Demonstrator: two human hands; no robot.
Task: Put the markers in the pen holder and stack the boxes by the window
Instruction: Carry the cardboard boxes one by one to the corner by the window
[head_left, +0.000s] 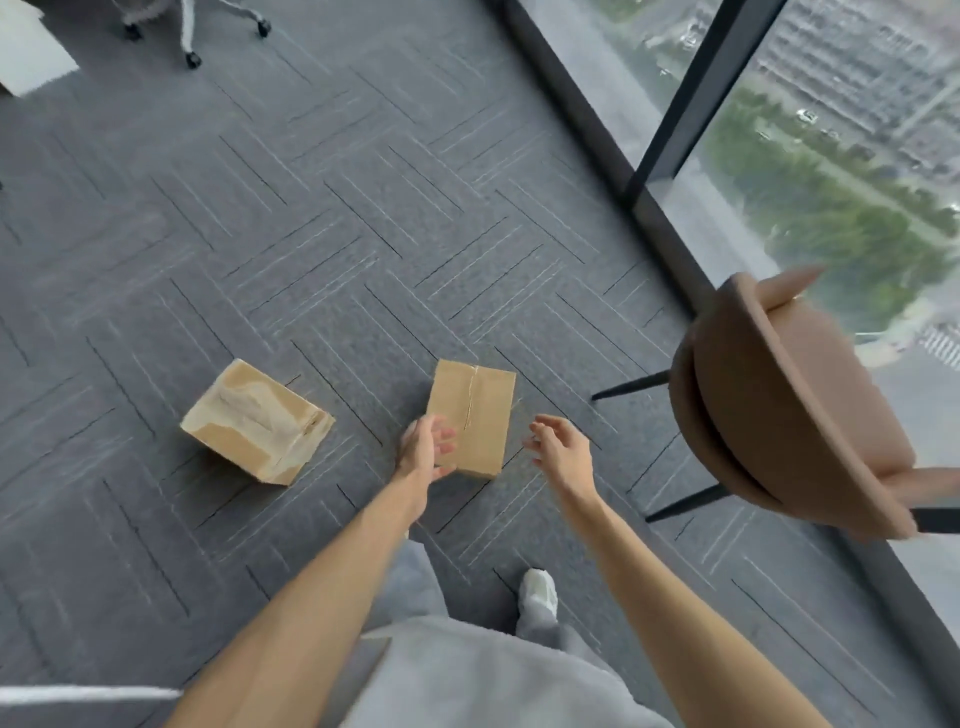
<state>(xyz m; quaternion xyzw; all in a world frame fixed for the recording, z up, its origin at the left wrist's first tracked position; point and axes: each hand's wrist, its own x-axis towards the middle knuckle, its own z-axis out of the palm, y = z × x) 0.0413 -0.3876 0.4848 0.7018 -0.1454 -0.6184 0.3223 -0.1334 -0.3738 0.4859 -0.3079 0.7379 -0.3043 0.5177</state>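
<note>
At the far left edge I see a white desk corner (28, 52), and just right of it the wheeled base of an office chair (192, 26) at the top of the view. Everything sits on grey patterned carpet (311, 208).

Lower down, the first cardboard box (257, 422) lies on the carpet, turned at an angle, its top scuffed where tape has torn away. It is apart from the second box and nothing touches it.

Next comes my left hand (427, 448), arm stretched forward. Its fingers (445, 436) are spread loosely and lie against the near left edge of the second cardboard box (474, 415); the thumb seems to curl at the box's lower corner, but I cannot tell whether the hand has a real grip. This box rests flat on the carpet, a taped seam running along its top.

My right hand (563, 449) hovers just right of that box, fingers open and curved, holding nothing and not touching the cardboard.

Below, I see grey trousers and one white shoe (540, 590).

Further right stands a brown upholstered chair (789, 405) on dark legs, close against the window (841, 171), whose dark frame runs diagonally. Both boxes lie well short of the glass. No markers or pen holder show here.
</note>
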